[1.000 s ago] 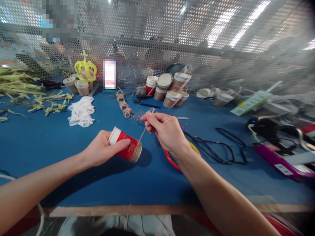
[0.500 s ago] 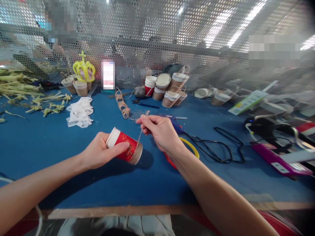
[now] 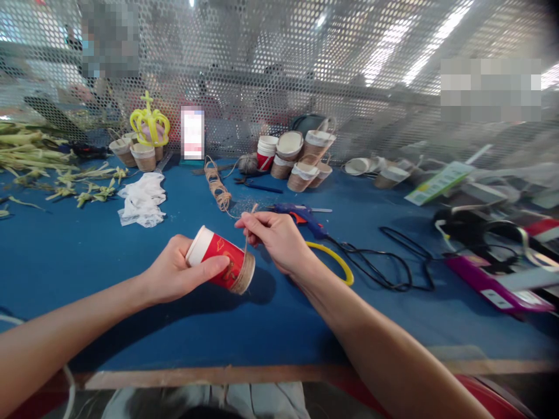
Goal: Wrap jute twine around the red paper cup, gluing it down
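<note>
My left hand [image 3: 174, 272] is wrapped round a red paper cup [image 3: 217, 257] held on its side above the blue table, its base end bound with turns of brown twine. My right hand [image 3: 273, 237] pinches the twine strand [image 3: 246, 244] just right of the cup, pulled taut to the wrapped end. The strand runs back to a loose coil of twine [image 3: 217, 185] lying further up the table.
A blue glue gun [image 3: 301, 215] with a black cord [image 3: 393, 273] and a yellow ring [image 3: 334, 261] lie right of my hand. Twine-wrapped cups [image 3: 301, 163] stand at the back, a white cloth [image 3: 142, 199] and green leaf strips [image 3: 52, 169] to the left. Perforated metal screen [image 3: 279, 70] behind.
My right hand has moved left and down toward the cup, shortening the taut strand. More twine sits round the cup's base. The glue gun is now uncovered.
</note>
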Tool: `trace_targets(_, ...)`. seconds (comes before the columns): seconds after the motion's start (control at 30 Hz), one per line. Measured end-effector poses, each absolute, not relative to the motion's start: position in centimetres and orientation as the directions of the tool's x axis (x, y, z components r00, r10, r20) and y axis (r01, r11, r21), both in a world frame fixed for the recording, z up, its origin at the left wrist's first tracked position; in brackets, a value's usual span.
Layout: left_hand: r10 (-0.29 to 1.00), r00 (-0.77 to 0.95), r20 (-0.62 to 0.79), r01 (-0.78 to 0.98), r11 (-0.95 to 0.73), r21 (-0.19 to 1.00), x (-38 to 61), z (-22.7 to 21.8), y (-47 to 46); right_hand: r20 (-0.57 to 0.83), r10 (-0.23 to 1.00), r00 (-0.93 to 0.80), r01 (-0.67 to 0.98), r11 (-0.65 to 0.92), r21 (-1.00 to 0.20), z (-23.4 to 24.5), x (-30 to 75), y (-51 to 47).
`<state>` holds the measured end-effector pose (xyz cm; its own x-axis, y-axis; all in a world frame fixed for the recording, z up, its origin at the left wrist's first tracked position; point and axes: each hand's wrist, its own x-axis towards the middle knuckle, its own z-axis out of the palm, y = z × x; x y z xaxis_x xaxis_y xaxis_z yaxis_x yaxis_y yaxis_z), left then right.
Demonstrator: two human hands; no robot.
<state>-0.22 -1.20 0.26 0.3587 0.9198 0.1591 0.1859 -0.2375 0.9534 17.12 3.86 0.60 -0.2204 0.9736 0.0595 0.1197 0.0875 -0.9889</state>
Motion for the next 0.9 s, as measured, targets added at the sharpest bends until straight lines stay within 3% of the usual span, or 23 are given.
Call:
trace_targets(0.23,0.905,0.352,0.240,0.195,-0.322,0.927,-0.3,0.5,-1.4,0.006,0.973,-0.231,0.122,0.035,-0.992,0.3,16.9,3.8)
trace_targets(0.53,0.922,0.313,0.227,0.200,-0.298,0.933,-0.5,0.1,-1.4,-0.036,0.965,-0.259,0.188,0.014,-0.982,0.3,16.6,3.7)
trace_targets(0.7,0.959,0.255,0.124,0.077,-0.148,0.986,-0.3,0.2,-1.3,-0.062,0.958,-0.280,0.265,0.015,-0.964,-0.3,16.4,3.7)
trace_targets(0.9,0.990,0.126,-0.060,-0.223,0.087,0.971,0.1,-0.3,-0.1,-0.089,0.959,-0.267,0.414,0.030,-0.910,-0.4,17.1,4.6)
